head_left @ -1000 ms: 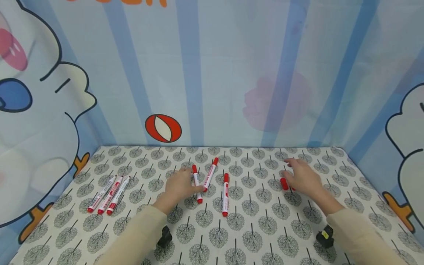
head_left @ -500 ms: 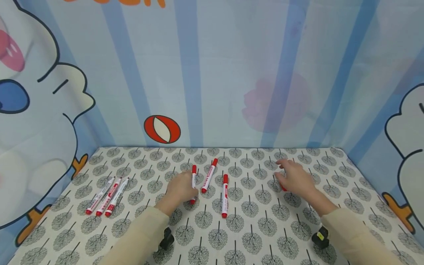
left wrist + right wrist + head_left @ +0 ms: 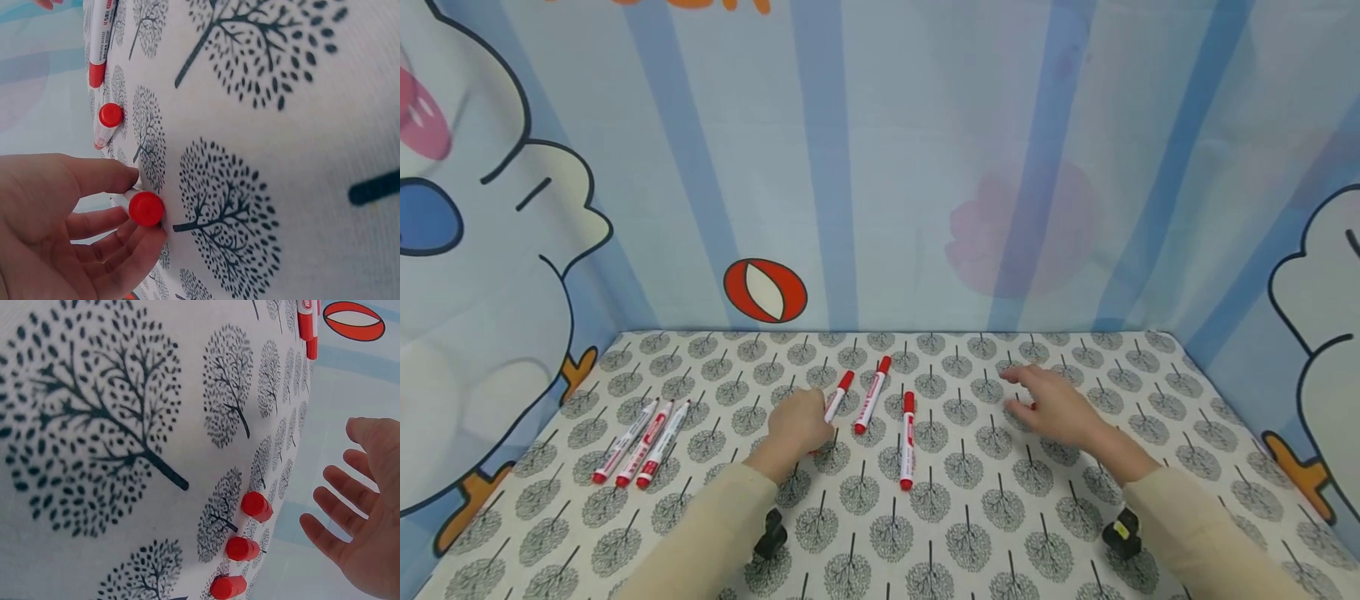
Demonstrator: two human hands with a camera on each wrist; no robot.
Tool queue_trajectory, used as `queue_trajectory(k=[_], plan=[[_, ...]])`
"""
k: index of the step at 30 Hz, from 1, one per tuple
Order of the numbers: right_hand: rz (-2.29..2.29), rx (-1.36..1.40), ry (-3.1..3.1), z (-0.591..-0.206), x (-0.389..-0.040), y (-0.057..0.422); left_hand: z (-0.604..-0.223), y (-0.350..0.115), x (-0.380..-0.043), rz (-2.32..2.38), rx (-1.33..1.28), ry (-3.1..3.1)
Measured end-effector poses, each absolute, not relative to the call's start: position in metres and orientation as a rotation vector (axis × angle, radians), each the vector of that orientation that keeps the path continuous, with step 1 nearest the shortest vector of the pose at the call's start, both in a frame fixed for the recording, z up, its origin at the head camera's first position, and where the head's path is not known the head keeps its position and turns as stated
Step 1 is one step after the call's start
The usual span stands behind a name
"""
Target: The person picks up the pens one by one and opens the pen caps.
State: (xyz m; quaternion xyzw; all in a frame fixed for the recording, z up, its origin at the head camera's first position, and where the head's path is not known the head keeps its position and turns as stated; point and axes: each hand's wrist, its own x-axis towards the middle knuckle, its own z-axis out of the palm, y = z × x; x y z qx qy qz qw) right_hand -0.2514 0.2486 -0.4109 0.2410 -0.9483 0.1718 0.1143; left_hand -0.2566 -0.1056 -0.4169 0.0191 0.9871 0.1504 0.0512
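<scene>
Desk [image 3: 985, 575]: one, carrying the markers. Left hand [image 3: 800, 421]: clamping round a capped marker [image 3: 838, 398], mid-desk. Right hand [image 3: 1054, 408]: hovering, fingers apart, holding nothing, near three red caps [image 3: 242, 549]. Loose capped markers [image 3: 907, 442]: two, lying beside the held one. Uncapped markers [image 3: 645, 446]: three, lying leftmost. Seemingly, half are standing done, three capped remaining.

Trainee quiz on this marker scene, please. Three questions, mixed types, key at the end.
1. What does the left hand hold?
a) a loose cap
b) a capped marker
c) nothing
2. True or false: the right hand grips a marker.
3. How many loose red caps show in the right wrist view?

Key: 1: b. 2: false, the right hand holds nothing. 3: three.
</scene>
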Motion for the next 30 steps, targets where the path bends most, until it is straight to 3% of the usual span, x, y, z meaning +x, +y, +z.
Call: queue_trajectory(k=[30], plan=[[0.482, 0.727, -2.731, -0.409, -0.248, 0.244, -0.387, -0.124, -0.256, 0.411, 0.208, 3.129]])
